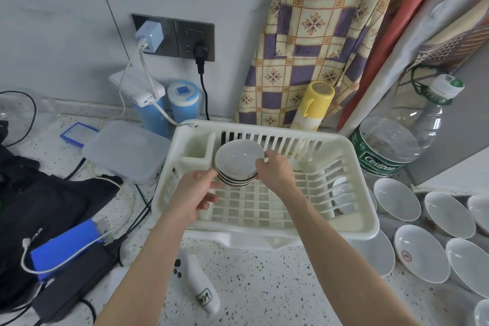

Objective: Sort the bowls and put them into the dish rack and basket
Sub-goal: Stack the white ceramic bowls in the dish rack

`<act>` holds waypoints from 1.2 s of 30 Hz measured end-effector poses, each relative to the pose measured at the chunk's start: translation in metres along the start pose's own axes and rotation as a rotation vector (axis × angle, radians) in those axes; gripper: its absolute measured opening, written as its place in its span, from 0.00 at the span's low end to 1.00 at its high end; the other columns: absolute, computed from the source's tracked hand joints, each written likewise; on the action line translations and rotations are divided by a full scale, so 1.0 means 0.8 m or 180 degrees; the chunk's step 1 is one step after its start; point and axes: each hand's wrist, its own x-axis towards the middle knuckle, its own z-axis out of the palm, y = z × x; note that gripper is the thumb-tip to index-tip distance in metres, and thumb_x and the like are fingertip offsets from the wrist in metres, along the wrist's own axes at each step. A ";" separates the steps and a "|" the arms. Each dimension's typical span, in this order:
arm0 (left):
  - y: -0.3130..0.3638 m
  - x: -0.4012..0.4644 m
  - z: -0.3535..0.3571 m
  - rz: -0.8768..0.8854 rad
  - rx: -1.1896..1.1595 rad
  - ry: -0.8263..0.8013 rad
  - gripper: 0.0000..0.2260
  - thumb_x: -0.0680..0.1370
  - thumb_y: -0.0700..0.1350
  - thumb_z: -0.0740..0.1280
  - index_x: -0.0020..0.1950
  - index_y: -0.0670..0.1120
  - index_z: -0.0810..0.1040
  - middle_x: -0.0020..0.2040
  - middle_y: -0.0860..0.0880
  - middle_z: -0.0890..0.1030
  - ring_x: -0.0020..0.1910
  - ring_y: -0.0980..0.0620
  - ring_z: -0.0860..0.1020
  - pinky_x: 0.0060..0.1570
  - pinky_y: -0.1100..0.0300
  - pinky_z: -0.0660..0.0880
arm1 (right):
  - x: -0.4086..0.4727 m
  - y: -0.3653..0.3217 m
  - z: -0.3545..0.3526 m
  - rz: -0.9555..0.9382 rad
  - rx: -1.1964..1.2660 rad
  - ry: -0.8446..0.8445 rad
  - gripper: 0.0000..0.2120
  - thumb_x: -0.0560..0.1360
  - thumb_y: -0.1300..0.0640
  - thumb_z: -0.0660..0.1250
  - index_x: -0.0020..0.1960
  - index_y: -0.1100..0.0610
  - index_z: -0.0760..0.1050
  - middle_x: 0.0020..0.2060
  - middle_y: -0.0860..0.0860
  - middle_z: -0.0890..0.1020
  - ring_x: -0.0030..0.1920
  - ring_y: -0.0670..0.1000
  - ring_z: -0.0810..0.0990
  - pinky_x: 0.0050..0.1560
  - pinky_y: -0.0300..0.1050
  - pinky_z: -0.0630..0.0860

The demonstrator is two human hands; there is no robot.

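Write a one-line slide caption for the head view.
Both hands, left hand and right hand, hold a stack of small bowls over the white dish rack; more bowls wait alongside.

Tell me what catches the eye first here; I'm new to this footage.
Both hands, left hand and right hand, hold a stack of small bowls over the cream dish rack in the middle. More white bowls lie loose on the speckled counter to the right. A patterned cloth hangs behind the rack.

Lighting: bright, even, soft shadows. Glare: faint, on bowls (420,253). Distortion: wide-angle bowing at edges. Focus: slightly soft throughout.
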 end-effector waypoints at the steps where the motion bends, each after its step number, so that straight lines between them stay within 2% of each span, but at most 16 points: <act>1: -0.001 0.001 0.000 0.0014 0.0012 0.0004 0.05 0.80 0.46 0.63 0.53 0.46 0.73 0.50 0.45 0.83 0.21 0.54 0.76 0.17 0.65 0.63 | 0.000 0.001 0.000 0.0008 0.0015 -0.0007 0.17 0.77 0.56 0.56 0.63 0.59 0.72 0.47 0.57 0.83 0.39 0.56 0.76 0.37 0.46 0.72; 4: 0.000 0.000 0.002 0.0010 0.0038 -0.0039 0.09 0.80 0.48 0.64 0.57 0.46 0.72 0.54 0.48 0.81 0.26 0.53 0.81 0.18 0.65 0.67 | 0.000 0.005 0.001 0.0011 0.0096 -0.0014 0.18 0.77 0.55 0.56 0.65 0.57 0.72 0.46 0.57 0.84 0.39 0.56 0.77 0.37 0.45 0.72; 8: 0.004 -0.004 0.005 0.0015 -0.0047 -0.0210 0.14 0.79 0.50 0.65 0.61 0.44 0.74 0.57 0.48 0.81 0.31 0.50 0.84 0.19 0.64 0.69 | -0.001 0.011 0.003 -0.0011 0.0226 0.0008 0.19 0.78 0.52 0.57 0.66 0.55 0.71 0.43 0.55 0.85 0.37 0.53 0.78 0.35 0.44 0.74; 10: 0.005 -0.006 0.006 0.0027 -0.0092 -0.0237 0.16 0.79 0.50 0.66 0.63 0.43 0.75 0.57 0.48 0.82 0.32 0.51 0.83 0.19 0.64 0.69 | -0.004 0.015 0.005 0.0080 0.0363 -0.0021 0.20 0.78 0.48 0.57 0.67 0.55 0.70 0.40 0.52 0.85 0.40 0.52 0.82 0.41 0.48 0.79; 12: 0.005 -0.009 0.007 0.0023 -0.0109 -0.0236 0.15 0.79 0.50 0.66 0.63 0.43 0.75 0.56 0.47 0.82 0.31 0.51 0.83 0.19 0.64 0.69 | -0.007 0.020 0.007 0.0202 0.0448 -0.0003 0.24 0.78 0.42 0.56 0.68 0.55 0.70 0.37 0.49 0.85 0.43 0.50 0.83 0.47 0.50 0.80; 14: 0.006 -0.010 0.007 -0.0005 -0.0165 -0.0269 0.14 0.80 0.48 0.65 0.63 0.43 0.75 0.56 0.47 0.82 0.32 0.51 0.84 0.19 0.64 0.70 | -0.011 0.023 0.008 0.0447 0.0764 -0.0134 0.28 0.78 0.39 0.55 0.69 0.57 0.69 0.37 0.49 0.84 0.40 0.49 0.84 0.41 0.47 0.80; 15: 0.006 -0.010 0.006 -0.0025 -0.0198 -0.0300 0.14 0.81 0.47 0.64 0.63 0.43 0.74 0.56 0.46 0.81 0.32 0.51 0.84 0.19 0.64 0.70 | -0.014 0.024 0.009 0.0642 0.1050 -0.0291 0.29 0.78 0.38 0.54 0.69 0.57 0.69 0.40 0.51 0.84 0.35 0.48 0.84 0.32 0.42 0.78; 16: 0.007 -0.010 0.006 -0.0050 -0.0225 -0.0337 0.14 0.81 0.47 0.64 0.63 0.43 0.74 0.57 0.46 0.81 0.33 0.50 0.84 0.19 0.64 0.71 | -0.016 0.024 0.009 0.0871 0.1351 -0.0460 0.29 0.79 0.37 0.54 0.70 0.57 0.68 0.42 0.53 0.85 0.28 0.46 0.82 0.23 0.38 0.72; 18: 0.009 -0.011 0.006 -0.0083 -0.0234 -0.0398 0.13 0.81 0.47 0.64 0.64 0.44 0.74 0.59 0.45 0.80 0.34 0.50 0.85 0.19 0.65 0.71 | -0.021 0.025 0.011 0.1247 0.1864 -0.0705 0.28 0.79 0.36 0.53 0.70 0.54 0.66 0.43 0.56 0.85 0.22 0.48 0.79 0.18 0.34 0.61; 23: 0.005 -0.011 0.000 -0.0060 -0.0386 -0.0519 0.15 0.81 0.47 0.64 0.65 0.43 0.74 0.62 0.43 0.80 0.38 0.49 0.86 0.19 0.66 0.70 | -0.027 0.035 0.018 0.1242 0.2513 -0.0923 0.28 0.79 0.37 0.57 0.71 0.53 0.65 0.48 0.58 0.85 0.22 0.47 0.76 0.17 0.34 0.57; 26: 0.003 -0.009 -0.003 -0.0057 -0.0492 -0.0561 0.10 0.80 0.48 0.64 0.59 0.46 0.77 0.59 0.44 0.82 0.38 0.49 0.86 0.19 0.66 0.70 | -0.026 0.039 0.022 0.1220 0.2650 -0.0962 0.28 0.78 0.36 0.58 0.71 0.51 0.65 0.49 0.59 0.85 0.23 0.47 0.76 0.17 0.35 0.58; 32: 0.004 -0.012 -0.002 -0.0032 -0.0520 -0.0484 0.07 0.80 0.46 0.64 0.57 0.48 0.76 0.53 0.46 0.84 0.36 0.50 0.85 0.19 0.66 0.70 | -0.032 0.035 0.018 0.1247 0.2648 -0.0979 0.26 0.79 0.38 0.58 0.70 0.53 0.66 0.50 0.58 0.84 0.23 0.47 0.76 0.17 0.35 0.58; 36: 0.005 -0.027 0.002 0.0506 -0.0198 0.0006 0.08 0.80 0.45 0.64 0.58 0.50 0.75 0.53 0.50 0.82 0.32 0.56 0.81 0.22 0.65 0.69 | -0.052 0.027 -0.006 0.1097 0.2529 -0.0758 0.21 0.82 0.44 0.54 0.68 0.55 0.67 0.45 0.53 0.85 0.21 0.47 0.76 0.17 0.35 0.57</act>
